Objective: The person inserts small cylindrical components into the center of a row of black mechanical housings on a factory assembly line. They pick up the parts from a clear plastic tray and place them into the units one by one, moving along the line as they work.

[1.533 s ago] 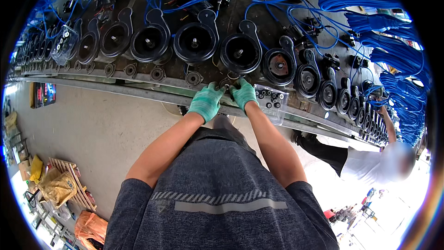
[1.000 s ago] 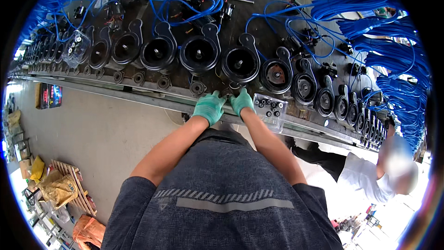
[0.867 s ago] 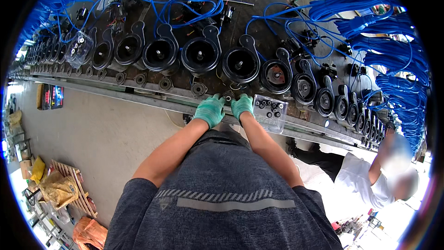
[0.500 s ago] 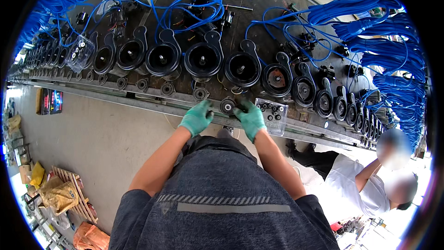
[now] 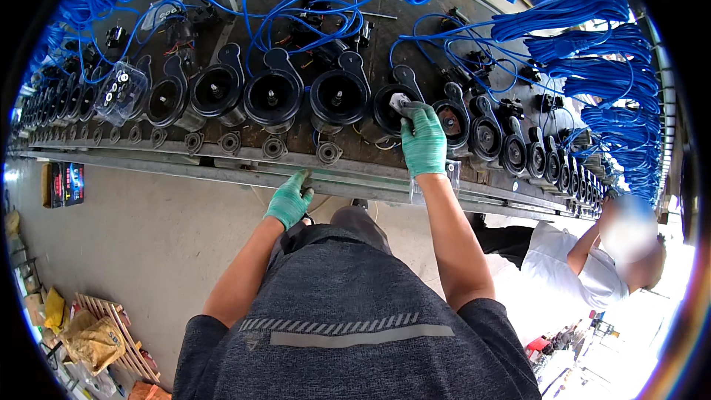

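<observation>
My right hand [image 5: 425, 139], in a green glove, reaches over the bench with its fingers closed on a small grey metal flange [image 5: 398, 101]. The flange is tilted inside the mouth of a black round housing [image 5: 386, 120]; the fingers hide part of it. My left hand [image 5: 289, 201], gloved alike, is at the bench's front rail [image 5: 341, 187] with thumb and fingers apart and nothing in it. Behind it, a round metal flange [image 5: 329, 152] lies near the bench edge. Left of the worked housing stands another black housing [image 5: 338, 98] with a shaft in its middle.
More housings and flanges line the bench both ways. A clear plastic box [image 5: 453, 172] is partly hidden by my right wrist; another clear box [image 5: 122, 93] sits at left. Blue cable coils [image 5: 563, 11] hang above. A person in white [image 5: 563, 263] is at right.
My right hand has moved forward from the bench edge to the housing, and the flange that lay between my hands is gone from there. My left hand has drawn back toward me.
</observation>
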`<state>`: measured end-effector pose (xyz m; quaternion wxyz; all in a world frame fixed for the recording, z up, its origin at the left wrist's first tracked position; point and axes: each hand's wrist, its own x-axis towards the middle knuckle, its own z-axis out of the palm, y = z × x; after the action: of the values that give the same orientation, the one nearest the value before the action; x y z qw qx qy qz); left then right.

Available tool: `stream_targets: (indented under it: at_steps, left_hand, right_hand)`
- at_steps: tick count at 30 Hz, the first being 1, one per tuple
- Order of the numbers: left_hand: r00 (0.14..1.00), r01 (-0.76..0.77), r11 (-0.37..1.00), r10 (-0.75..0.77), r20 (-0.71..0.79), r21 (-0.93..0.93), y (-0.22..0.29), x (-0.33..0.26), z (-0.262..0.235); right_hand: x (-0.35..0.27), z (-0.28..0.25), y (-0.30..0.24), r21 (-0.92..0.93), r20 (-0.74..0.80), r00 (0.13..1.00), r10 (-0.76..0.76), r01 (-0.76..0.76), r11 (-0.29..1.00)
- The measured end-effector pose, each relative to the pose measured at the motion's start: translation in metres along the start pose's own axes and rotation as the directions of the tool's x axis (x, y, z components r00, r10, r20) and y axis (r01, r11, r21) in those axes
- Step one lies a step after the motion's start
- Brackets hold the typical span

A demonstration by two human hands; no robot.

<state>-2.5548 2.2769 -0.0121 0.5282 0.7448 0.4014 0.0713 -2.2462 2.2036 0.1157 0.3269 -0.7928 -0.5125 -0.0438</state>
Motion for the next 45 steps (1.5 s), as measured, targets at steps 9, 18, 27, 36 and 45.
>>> stream_targets:
  at_steps: [9, 18, 27, 36, 45]
  left_hand:
    - [0.990, -0.140, 0.971, 0.139, 0.017, 0.196, -0.003, 0.020, 0.004]
    - [0.986, -0.151, 0.857, 0.168, 0.009, 0.493, -0.014, 0.020, 0.016]
    - [0.999, 0.041, 0.890, -0.023, -0.045, 0.455, 0.022, 0.022, 0.016]
    - [0.993, -0.061, 0.893, 0.102, -0.068, 0.446, 0.012, 0.028, 0.017]
    - [0.989, -0.148, 0.855, 0.142, 0.051, 0.497, 0.038, 0.046, 0.008]
  right_hand:
    - [-0.060, -0.081, 0.046, 0.065, 0.107, 0.950, 0.292, -0.300, 0.952]
    - [-0.163, -0.035, 0.169, -0.441, 0.353, 0.782, 0.514, -0.345, 0.828]
    - [-0.156, -0.015, 0.184, -0.530, 0.377, 0.697, 0.610, -0.377, 0.760]
    - [-0.111, 0.003, 0.104, 0.137, 0.499, 0.693, 0.521, -0.657, 0.742]
    - [-0.076, 0.150, 0.005, 0.307, 0.759, 0.410, 0.506, -0.910, 0.277]
